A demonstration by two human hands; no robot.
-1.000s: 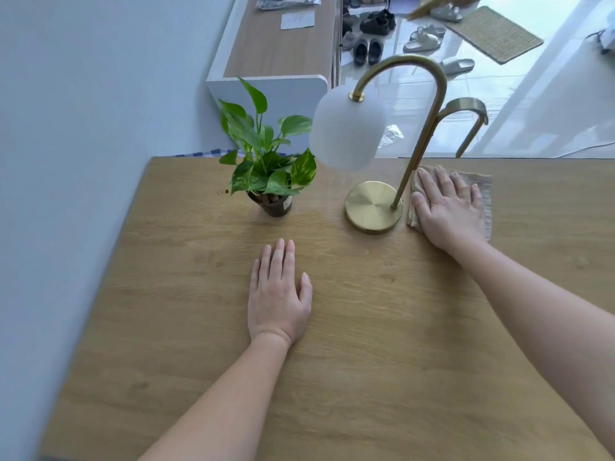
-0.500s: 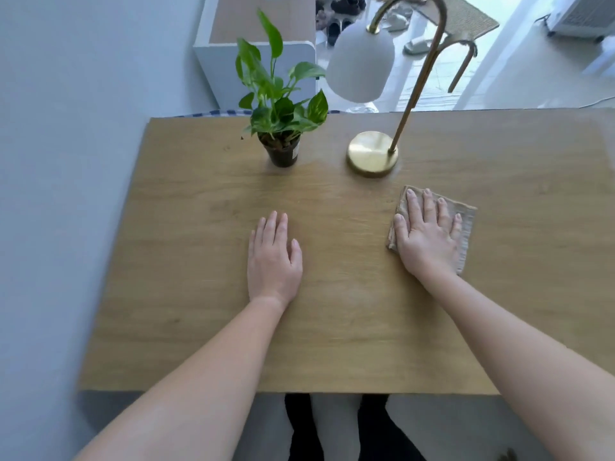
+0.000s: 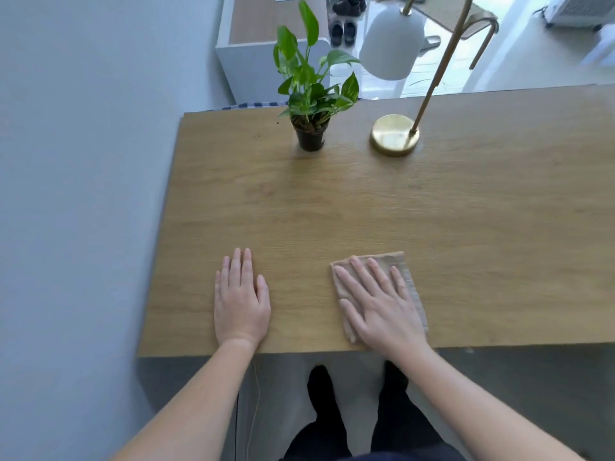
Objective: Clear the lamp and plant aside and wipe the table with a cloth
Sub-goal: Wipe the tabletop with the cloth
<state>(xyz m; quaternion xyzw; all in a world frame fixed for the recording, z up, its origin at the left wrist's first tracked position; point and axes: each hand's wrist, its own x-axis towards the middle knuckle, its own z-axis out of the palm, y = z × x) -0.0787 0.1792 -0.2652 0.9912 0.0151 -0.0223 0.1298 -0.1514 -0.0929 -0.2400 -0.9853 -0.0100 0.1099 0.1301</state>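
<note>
Head view: the right hand (image 3: 382,307) is pressing flat, fingers straight and spread, on the folded cloth (image 3: 397,260) near the table's (image 3: 332,201) 6 o'clock edge. The left hand (image 3: 241,301) is lying flat and empty at the cloth's 9 o'clock. The plant (image 3: 311,94) and the lamp (image 3: 394,136) are standing toward 12 o'clock.

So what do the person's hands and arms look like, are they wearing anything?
The left hand and right hand are bare: no gloves, rings or watch. The left forearm and right forearm show no sleeves as far as the picture reaches. Dark trousers show below the hands.
</note>
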